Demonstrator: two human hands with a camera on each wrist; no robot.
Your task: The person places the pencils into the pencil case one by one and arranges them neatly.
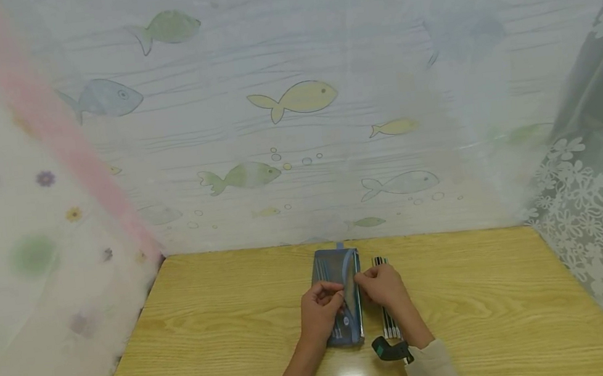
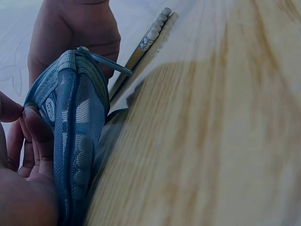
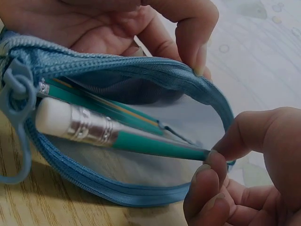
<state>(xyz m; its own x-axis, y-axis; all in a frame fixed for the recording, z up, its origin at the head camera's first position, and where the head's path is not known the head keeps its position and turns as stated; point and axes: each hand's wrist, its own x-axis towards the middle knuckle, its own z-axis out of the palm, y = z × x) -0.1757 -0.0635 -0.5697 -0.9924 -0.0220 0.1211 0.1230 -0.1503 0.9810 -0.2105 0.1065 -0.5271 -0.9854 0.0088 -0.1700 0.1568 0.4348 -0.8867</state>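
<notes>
A blue mesh pencil case (image 1: 323,267) lies on the table, its zip unfastened along the right side. My left hand (image 1: 318,313) pinches the near edge of the opening between thumb and finger, pulling the mouth wide. With thumb and fingertips, my right hand (image 1: 384,287) pinches a green pencil (image 3: 155,147) with a white eraser, which lies along the open mouth. Inside, in the right wrist view, another green pencil (image 3: 101,104) shows behind it. The zip pull (image 3: 19,92) hangs at the eraser end.
Several pencils (image 1: 389,329) lie side by side just right of the case, partly under my right hand and wrist; their white erasers (image 2: 159,24) show in the left wrist view. Behind the wooden table (image 1: 211,328) hangs a fish-printed curtain (image 1: 297,151).
</notes>
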